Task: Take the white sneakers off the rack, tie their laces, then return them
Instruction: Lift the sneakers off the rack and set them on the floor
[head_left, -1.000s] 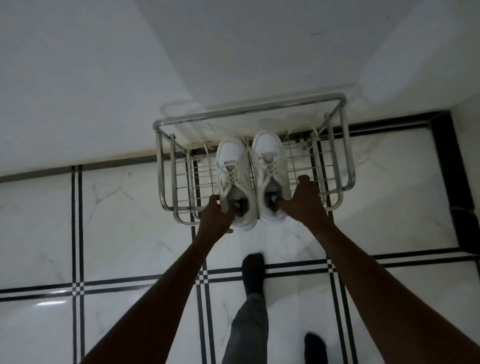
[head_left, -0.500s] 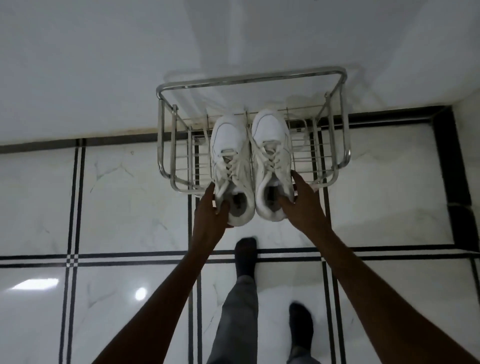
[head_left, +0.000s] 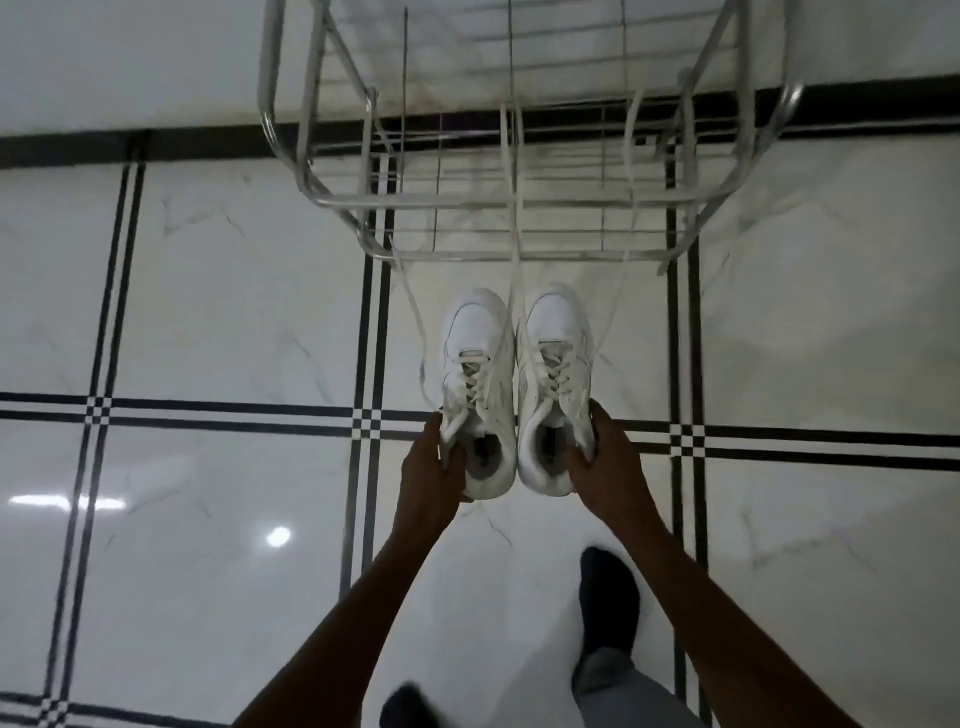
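Two white sneakers hang side by side in the air in front of the rack, toes pointing away from me. My left hand (head_left: 434, 467) grips the heel collar of the left sneaker (head_left: 478, 364). The right sneaker (head_left: 556, 358) is held the same way by my right hand (head_left: 602, 457). Their untied laces (head_left: 515, 208) trail loose from the shoes back over the front bars of the metal wire rack (head_left: 493, 202), which stands against the wall and holds no shoes.
Glossy white marble floor tiles (head_left: 234, 312) with black double lines lie all around. My feet in dark socks (head_left: 608, 603) stand below the hands. A white wall (head_left: 130, 62) with a black skirting strip rises behind the rack.
Both sneakers have come off the rack toward me and now hang clear of it. I stepped back, and the laces stretched out behind the shoes across the rack bars.
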